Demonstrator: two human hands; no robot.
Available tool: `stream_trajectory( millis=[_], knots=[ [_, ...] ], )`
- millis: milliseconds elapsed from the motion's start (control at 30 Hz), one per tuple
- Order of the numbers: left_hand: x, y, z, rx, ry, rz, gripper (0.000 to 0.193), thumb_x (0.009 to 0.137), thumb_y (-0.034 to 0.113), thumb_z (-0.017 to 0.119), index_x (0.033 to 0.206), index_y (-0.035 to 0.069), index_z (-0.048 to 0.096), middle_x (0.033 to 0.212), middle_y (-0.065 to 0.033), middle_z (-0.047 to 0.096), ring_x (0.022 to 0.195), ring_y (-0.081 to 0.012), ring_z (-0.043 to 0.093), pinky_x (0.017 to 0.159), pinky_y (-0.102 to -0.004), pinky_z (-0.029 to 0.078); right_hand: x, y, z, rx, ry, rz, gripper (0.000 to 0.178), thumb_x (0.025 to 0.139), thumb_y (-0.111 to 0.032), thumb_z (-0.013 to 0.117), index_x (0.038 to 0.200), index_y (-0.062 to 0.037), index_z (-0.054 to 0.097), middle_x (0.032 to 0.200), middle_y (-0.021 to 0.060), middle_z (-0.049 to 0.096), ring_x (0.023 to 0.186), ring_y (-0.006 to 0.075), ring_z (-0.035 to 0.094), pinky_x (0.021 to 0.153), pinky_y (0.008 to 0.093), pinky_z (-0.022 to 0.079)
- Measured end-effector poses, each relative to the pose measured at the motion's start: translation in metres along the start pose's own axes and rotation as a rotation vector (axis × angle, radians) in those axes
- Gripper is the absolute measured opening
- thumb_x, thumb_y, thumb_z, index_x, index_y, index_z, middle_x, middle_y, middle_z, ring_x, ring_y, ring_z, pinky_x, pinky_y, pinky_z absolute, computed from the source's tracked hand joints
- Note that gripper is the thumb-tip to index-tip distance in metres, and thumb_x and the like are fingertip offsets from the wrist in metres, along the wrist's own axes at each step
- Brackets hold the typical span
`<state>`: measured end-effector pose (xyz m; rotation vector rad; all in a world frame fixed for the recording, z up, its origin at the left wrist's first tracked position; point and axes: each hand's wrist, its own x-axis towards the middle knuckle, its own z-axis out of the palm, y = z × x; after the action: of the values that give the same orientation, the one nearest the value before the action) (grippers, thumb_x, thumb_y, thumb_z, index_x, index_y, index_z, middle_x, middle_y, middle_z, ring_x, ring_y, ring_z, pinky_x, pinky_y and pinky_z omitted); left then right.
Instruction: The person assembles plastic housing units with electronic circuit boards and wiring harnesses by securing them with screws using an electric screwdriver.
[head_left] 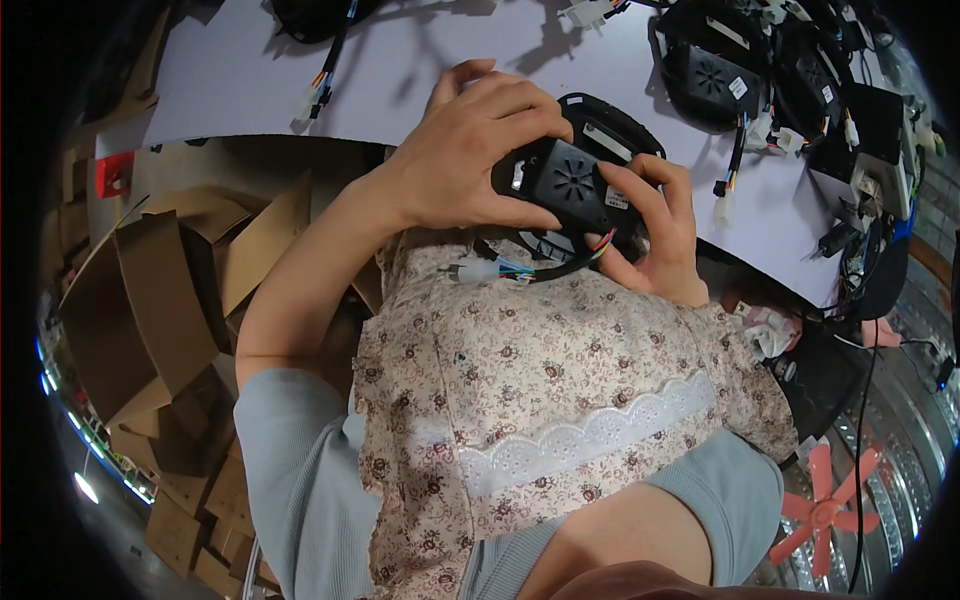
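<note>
A black plastic housing [574, 178] with a round slotted speaker grille and a small white label is held between both hands at the table's front edge. My left hand [478, 150] grips its left side, fingers over the top and thumb along the lower edge. On the right side, my right hand [655, 222] is closed round it, with the index finger bent against its face near the label. From the lower edge a black cable [565, 268] with coloured wires curves left over the flowered apron. It ends in a white connector [478, 271].
On the white table [400, 60], similar black housings [705, 85] with cables lie at the far right. Another cable with a white plug [305, 105] hangs toward the front edge at left. Cardboard boxes [150, 300] stand on the left; a pink fan [822, 513] is at lower right.
</note>
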<state>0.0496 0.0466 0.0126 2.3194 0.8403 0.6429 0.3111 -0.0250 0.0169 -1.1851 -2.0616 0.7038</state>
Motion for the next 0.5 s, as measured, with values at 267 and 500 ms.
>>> stream_trajectory(
  millis=[267, 500],
  knots=[
    [0.000, 0.015, -0.003, 0.021, -0.024, -0.072, 0.063, 0.068, 0.034, 0.088, 0.125, 0.017, 0.065, 0.127, -0.0070, 0.052, 0.126, -0.0295, 0.052, 0.120, -0.0629, 0.021, -0.003, -0.003, 0.008, -0.220, 0.013, -0.048, 0.062, 0.062, -0.012, 0.082, 0.123, -0.0148, 0.071, 0.123, 0.0111, 0.057, 0.109, 0.0327, 0.054, 0.095, 0.0430, 0.047],
    [0.006, 0.020, -0.010, 0.191, 0.039, -0.130, 0.058, 0.071, 0.032, 0.086, 0.125, 0.017, 0.068, 0.123, -0.0077, 0.056, 0.116, -0.0314, 0.054, 0.105, -0.0498, 0.038, 0.011, -0.007, 0.014, -0.282, 0.097, -0.027, 0.057, 0.069, -0.005, 0.077, 0.124, -0.0183, 0.072, 0.133, 0.0101, 0.056, 0.122, 0.0338, 0.052, 0.106, 0.0434, 0.042]
  ],
)
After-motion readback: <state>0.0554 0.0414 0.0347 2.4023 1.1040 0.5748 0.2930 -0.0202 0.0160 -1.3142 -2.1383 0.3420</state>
